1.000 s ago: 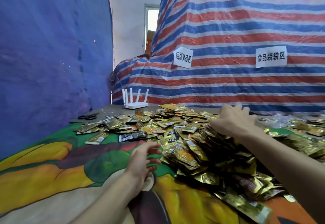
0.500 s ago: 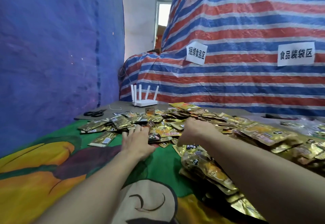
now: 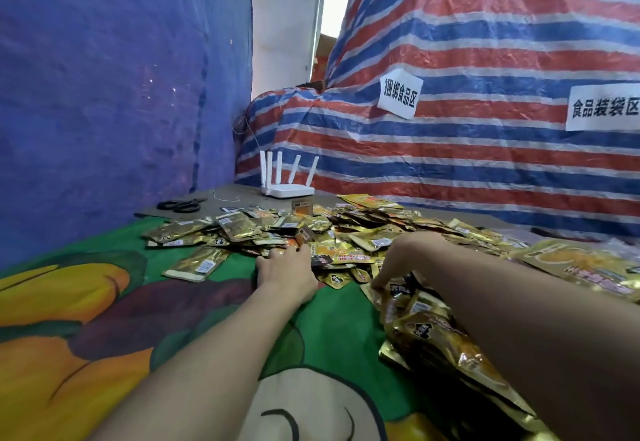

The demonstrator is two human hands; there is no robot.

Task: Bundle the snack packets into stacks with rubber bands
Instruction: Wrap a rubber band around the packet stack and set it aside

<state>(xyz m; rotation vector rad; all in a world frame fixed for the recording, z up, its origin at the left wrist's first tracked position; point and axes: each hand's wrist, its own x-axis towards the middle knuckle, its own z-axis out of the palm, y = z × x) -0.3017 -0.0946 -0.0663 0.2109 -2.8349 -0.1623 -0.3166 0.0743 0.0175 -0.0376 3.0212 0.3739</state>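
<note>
Two white paper signs are seen fixed to a red, white and blue striped tarpaulin (image 3: pixel 485 42): the left sign (image 3: pixel 400 93) reads "捆绑食品区" and the right sign (image 3: pixel 604 108) reads "食品装袋区". A heap of gold foil snack packets (image 3: pixel 349 229) is spread across the far half of the worktop (image 3: pixel 225 194). White barcode labels show on some of them, but the printing is too blurred to be read. The worktop is covered by a cloth (image 3: pixel 173 302) printed with green, orange and purple cartoon shapes. The left side is closed off by a blue tarpaulin (image 3: pixel 104 94), and a bright doorway (image 3: pixel 329 24) is seen behind. The left hand (image 3: pixel 285 267) is laid palm down at the heap's near edge, its grip apart and its fingers touching packets. The right hand (image 3: pixel 403 257) is arched over the packets, fingertips pressed down; whether its grip is clamped on one cannot be told. A white router (image 3: pixel 287 180) with raised antennas and black scissors (image 3: pixel 181 205) are set beyond the heap.
</note>
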